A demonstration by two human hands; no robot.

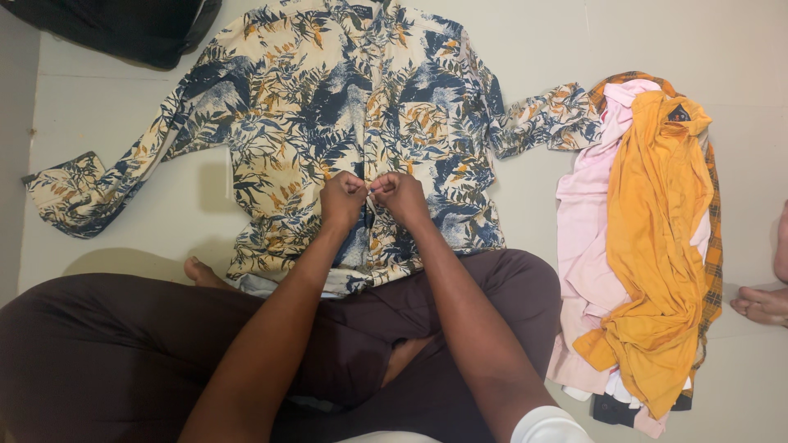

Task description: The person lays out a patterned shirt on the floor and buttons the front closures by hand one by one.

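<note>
A cream shirt (328, 107) with a blue and orange leaf print lies spread flat on the floor, sleeves out to both sides. My left hand (341, 199) and my right hand (400, 195) meet at the shirt's front opening, low on the body. Both pinch the front edges of the shirt, knuckles nearly touching. I sit cross-legged in dark brown trousers (123, 344), and the shirt's hem lies over my lap.
A pile of clothes (648, 246) lies to the right: an orange garment on top, pink and checked ones below. Another person's foot (763, 303) shows at the right edge. A dark cloth (123, 29) lies at the top left.
</note>
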